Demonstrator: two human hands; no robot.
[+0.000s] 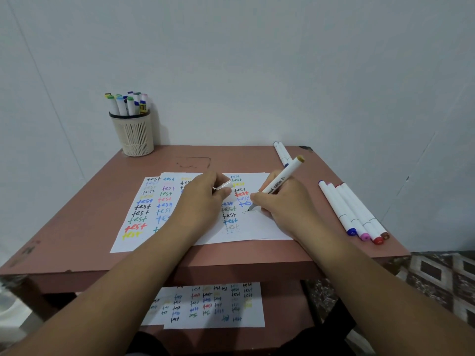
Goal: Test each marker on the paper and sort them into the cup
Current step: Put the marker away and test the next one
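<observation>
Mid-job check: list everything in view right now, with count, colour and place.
table: one, reddish-brown, against the wall
paper sheets: overlapping, white, covered in coloured "test" words, table centre
cup: one, beige mesh, far-left corner, full of markers
side markers: four, white; blue, pink, red, brown caps, right of the sheets
far markers: two, white, far edge
lower sheets: white, written on, shelf below
marker: one, white, tan end cap, tip at the paper
cap: one, colour unclear
left hand: pinches the cap
right hand: grips the marker
</observation>
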